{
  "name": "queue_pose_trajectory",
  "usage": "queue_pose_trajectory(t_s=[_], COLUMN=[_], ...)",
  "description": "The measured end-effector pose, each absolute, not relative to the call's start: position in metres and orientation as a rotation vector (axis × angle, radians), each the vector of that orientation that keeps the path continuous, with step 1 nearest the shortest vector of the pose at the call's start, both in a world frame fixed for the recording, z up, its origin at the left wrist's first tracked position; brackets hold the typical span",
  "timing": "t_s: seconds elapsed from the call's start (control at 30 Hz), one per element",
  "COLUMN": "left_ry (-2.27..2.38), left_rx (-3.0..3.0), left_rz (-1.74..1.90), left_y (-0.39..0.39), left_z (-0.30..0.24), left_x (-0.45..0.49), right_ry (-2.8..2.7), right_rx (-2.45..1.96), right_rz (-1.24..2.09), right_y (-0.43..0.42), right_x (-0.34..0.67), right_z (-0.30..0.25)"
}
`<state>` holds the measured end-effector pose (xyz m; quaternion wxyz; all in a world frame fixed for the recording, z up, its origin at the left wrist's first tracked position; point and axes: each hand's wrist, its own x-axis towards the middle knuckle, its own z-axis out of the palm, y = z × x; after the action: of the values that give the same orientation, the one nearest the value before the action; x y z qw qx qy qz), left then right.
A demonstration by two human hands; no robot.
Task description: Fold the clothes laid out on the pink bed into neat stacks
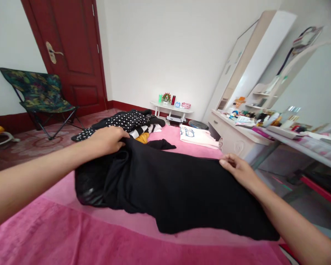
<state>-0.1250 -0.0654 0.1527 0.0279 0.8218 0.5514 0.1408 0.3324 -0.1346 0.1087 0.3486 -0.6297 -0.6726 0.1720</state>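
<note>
A black garment [187,187] lies stretched across the pink bedding, partly lifted along its far edge. Its left end shows a shiny black patch, and the fabric bunches into folds there. My left hand [110,140] is closed on the far edge at the left, fingertips partly hidden by the cloth. At the far right edge, my right hand [235,165] pinches the same garment between thumb and fingers. Just beyond my left hand lies a heap of clothes with a black-and-white dotted garment [129,119] and a mustard-yellow piece [142,138].
Folded white clothing [197,136] sits on the bed's far right. A cluttered dressing table [237,125] stands at the right, a camping chair [41,92] at the left near a red door [71,48]. A low white shelf [172,107] is by the back wall.
</note>
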Motion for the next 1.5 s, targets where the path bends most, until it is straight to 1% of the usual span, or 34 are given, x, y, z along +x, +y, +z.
queue_pose_trajectory(t_s=[0.07, 0.17, 0.27, 0.4, 0.47, 0.53, 0.63, 0.73, 0.8, 0.83, 1.0, 1.1, 1.2, 1.27, 1.33, 1.43, 1.5], left_ry=[1.780, 1.636, 1.656, 1.856, 1.856, 1.775, 1.572, 1.006, 0.657, 0.602, 0.905, 0.951, 1.167, 1.300, 1.355, 1.344, 1.344], left_rx=[2.637, 2.632, 2.574, 2.337, 2.252, 2.245, 2.290, 2.309, 2.305, 2.332, 2.422, 2.424, 2.467, 2.441, 2.405, 2.424, 2.426], left_rz=[0.485, 0.518, 0.462, 0.301, 0.280, 0.316, 0.471, 0.693, 0.681, 0.613, 0.121, 0.067, 0.110, 0.107, 0.117, 0.249, 0.337], left_y=[-0.038, -0.013, 0.004, 0.027, 0.035, 0.037, 0.021, -0.005, -0.016, -0.018, -0.014, -0.035, -0.078, -0.106, -0.126, -0.137, -0.138], left_z=[0.137, 0.108, 0.086, 0.068, 0.066, 0.073, 0.091, 0.106, 0.108, 0.106, 0.092, 0.090, 0.087, 0.082, 0.077, 0.068, 0.062], left_x=[-0.112, -0.082, -0.043, -0.002, 0.011, 0.022, 0.043, 0.056, 0.051, 0.043, -0.037, -0.080, -0.098, -0.100, -0.100, -0.100, -0.100], right_ry=[-1.950, -2.297, -2.500, -2.515, -2.510, -2.509, -2.510, -2.487, -2.452, -2.431, -2.362, -2.342, -2.214, -2.198, -2.297, -2.499, -2.579], right_rx=[-1.696, -1.795, -1.902, -1.928, -1.917, -1.898, -1.874, -1.869, -1.889, -1.903, -1.916, -1.882, -1.815, -1.719, -1.641, -1.624, -1.586], right_rz=[0.552, 0.734, 0.652, 0.527, 0.511, 0.497, 0.461, 0.383, 0.328, 0.292, 0.018, -0.097, -0.158, -0.040, 0.199, 0.554, 0.677], right_y=[-0.127, -0.130, -0.138, -0.139, -0.139, -0.140, -0.141, -0.144, -0.151, -0.155, -0.168, -0.153, -0.117, -0.090, -0.065, -0.034, -0.022], right_x=[0.333, 0.327, 0.319, 0.313, 0.312, 0.312, 0.309, 0.307, 0.306, 0.306, 0.306, 0.311, 0.314, 0.311, 0.303, 0.287, 0.277], right_z=[0.097, 0.081, 0.073, 0.072, 0.073, 0.072, 0.070, 0.066, 0.061, 0.058, 0.045, 0.059, 0.082, 0.091, 0.090, 0.080, 0.074])
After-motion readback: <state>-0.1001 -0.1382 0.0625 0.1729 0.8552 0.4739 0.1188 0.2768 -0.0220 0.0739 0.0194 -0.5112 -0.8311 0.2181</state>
